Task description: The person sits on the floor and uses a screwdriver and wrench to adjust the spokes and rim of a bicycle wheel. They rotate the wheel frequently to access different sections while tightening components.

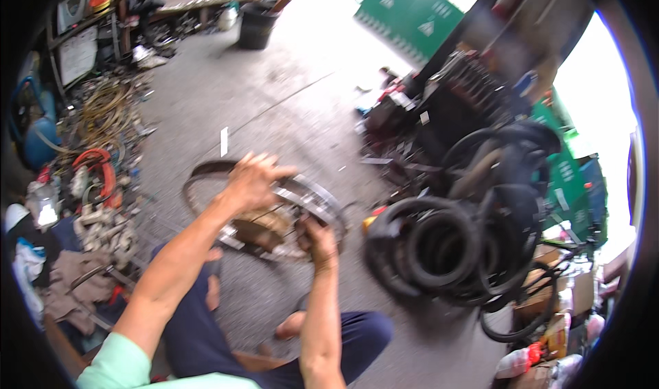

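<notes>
Metal-rimmed and tilted, slants lengthwise from upper left to lower right as a wheel point(266, 227), under spread left hand point(252, 182) and in closed grip of right hand point(316, 236).

From where I stand, I count two hands, one left point(255, 181) and one right point(317, 239), and one wheel rim point(328, 209) in mid-frame. Two bare feet show below. Near the top there's one black bucket point(255, 28), one pale jug point(227, 19) beside it, and one green panel point(405, 21) bearing two white triangles. At the left I see one red-orange coil point(108, 176). The black tyres point(414, 248) right of centre number several, too tangled to count exactly.
</notes>
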